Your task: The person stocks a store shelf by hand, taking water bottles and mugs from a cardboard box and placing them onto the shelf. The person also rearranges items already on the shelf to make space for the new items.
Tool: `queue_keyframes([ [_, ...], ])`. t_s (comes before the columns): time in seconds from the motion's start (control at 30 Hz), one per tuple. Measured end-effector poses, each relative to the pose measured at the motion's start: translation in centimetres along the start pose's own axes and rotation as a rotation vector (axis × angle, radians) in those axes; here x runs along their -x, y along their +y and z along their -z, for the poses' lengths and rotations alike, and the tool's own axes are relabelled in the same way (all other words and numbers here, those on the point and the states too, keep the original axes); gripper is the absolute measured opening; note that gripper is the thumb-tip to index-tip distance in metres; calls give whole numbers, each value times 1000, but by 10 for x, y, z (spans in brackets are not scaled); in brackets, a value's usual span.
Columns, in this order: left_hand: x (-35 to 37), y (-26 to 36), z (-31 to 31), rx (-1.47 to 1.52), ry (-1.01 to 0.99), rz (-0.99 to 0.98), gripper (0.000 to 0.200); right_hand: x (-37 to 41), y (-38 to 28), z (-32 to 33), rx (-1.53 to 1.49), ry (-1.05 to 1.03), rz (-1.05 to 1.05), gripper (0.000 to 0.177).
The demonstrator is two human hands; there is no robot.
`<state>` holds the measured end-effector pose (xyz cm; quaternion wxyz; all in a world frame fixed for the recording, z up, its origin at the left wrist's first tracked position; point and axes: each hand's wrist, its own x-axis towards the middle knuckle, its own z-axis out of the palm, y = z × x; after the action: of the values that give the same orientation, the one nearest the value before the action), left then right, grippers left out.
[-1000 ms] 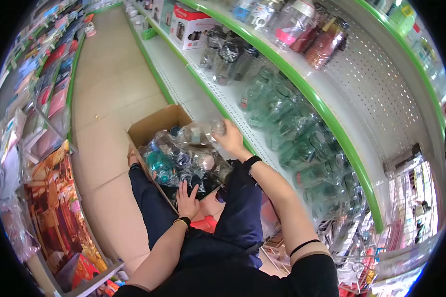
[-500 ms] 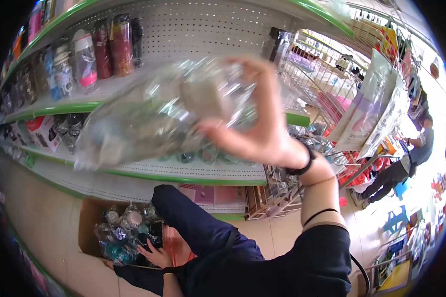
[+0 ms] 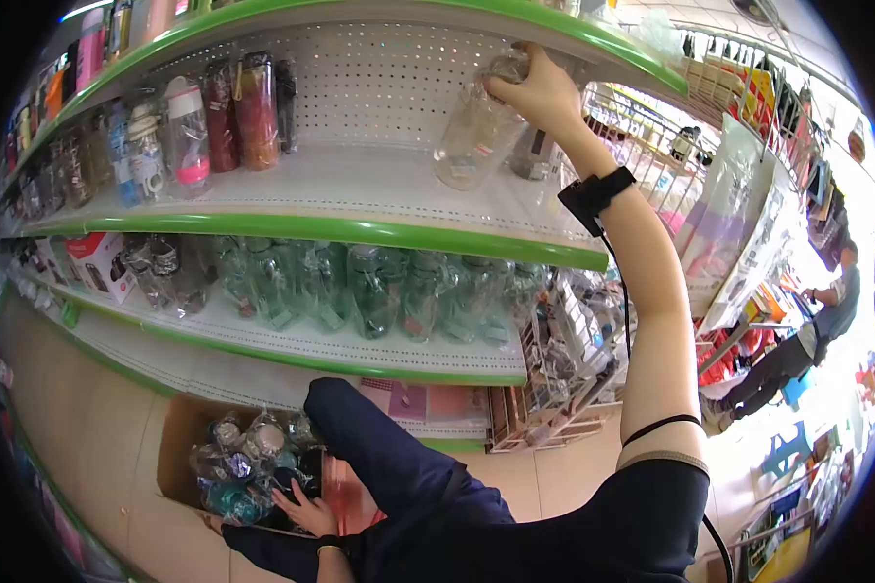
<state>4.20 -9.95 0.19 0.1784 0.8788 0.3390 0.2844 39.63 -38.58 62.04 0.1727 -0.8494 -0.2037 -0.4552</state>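
Observation:
Up on the middle shelf, my right hand (image 3: pixel 544 92) is closed around the top of a clear water bottle (image 3: pixel 476 141) in plastic wrap. The bottle leans slightly, its base at or just above the shelf surface. Directly to its right is another clear bottle (image 3: pixel 535 155) with a dark lower part, partly behind my wrist. Down low, my left hand (image 3: pixel 307 510) lies with fingers spread against a dark item in a cardboard box (image 3: pixel 177 447). Several plastic-wrapped bottles (image 3: pixel 253 447) fill that box, some with a teal tint.
More bottles (image 3: pixel 258 112) line the left of the middle shelf (image 3: pixel 360 185). Greenish wrapped bottles (image 3: pixel 374 291) stand in a row on the shelf below. A wire rack (image 3: pixel 554 389) with packaged goods is at the right. Another person (image 3: pixel 826 321) is farther back on the right.
My right hand has carried the wrapped bottle from in front of the camera up to the middle shelf and turned it upright. My left hand stays at the box.

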Motion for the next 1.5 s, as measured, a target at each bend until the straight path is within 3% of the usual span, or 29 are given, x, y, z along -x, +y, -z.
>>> queue_keyframes([
  [0.13,0,0,1,-4,-15,11,68,-38,26,-38,88,-11,-12,79],
  [0.2,0,1,0,1,-20,22,68,-54,33,-49,214,-127,-104,79],
  [0.33,-1,4,4,-7,-41,37,70,-64,55,-78,260,-41,-131,77],
  [0.4,-1,6,5,-8,-45,44,70,-61,60,-84,286,73,-63,83],
  [0.53,-1,5,5,-19,-69,55,70,-52,70,-95,459,18,53,86],
  [0.6,-1,5,4,-19,-76,60,70,-38,75,-110,526,231,164,95],
  [0.63,-1,5,5,-17,-81,66,71,-30,77,-121,527,230,164,95],
  [0.7,-1,5,5,-16,-82,66,69,-11,74,-141,289,395,16,105],
  [0.73,-1,5,5,-15,-78,67,68,0,60,-147,233,217,-285,120],
  [0.77,-1,4,4,-11,-75,64,68,7,48,-149,235,222,-285,120],
  [0.83,0,2,1,-30,-87,98,69,8,35,-151,-127,-78,-866,132],
  [0.87,1,1,0,-37,-116,110,71,3,40,-155,-128,-74,-866,132],
  [0.93,1,0,0,-38,-113,99,71,-6,55,-172,-227,-296,-1014,135],
  [1.07,0,2,1,-40,-91,88,70,-6,65,-186,-294,-343,-1119,134],
  [1.17,2,2,-4,-60,-28,84,71,-7,72,-185,-323,-505,-1135,131],
  [1.27,2,-2,-6,-55,-15,64,70,-13,77,-187,-145,-717,-1066,128],
  [1.37,1,0,-4,-59,-14,62,69,-15,96,-204,-81,-736,-1061,128],
  [1.43,1,0,-4,-61,-24,78,69,-12,107,-208,-139,-628,-975,132],
  [1.5,0,1,-4,-64,-35,91,68,-17,119,-215,-83,-686,-944,135],
])
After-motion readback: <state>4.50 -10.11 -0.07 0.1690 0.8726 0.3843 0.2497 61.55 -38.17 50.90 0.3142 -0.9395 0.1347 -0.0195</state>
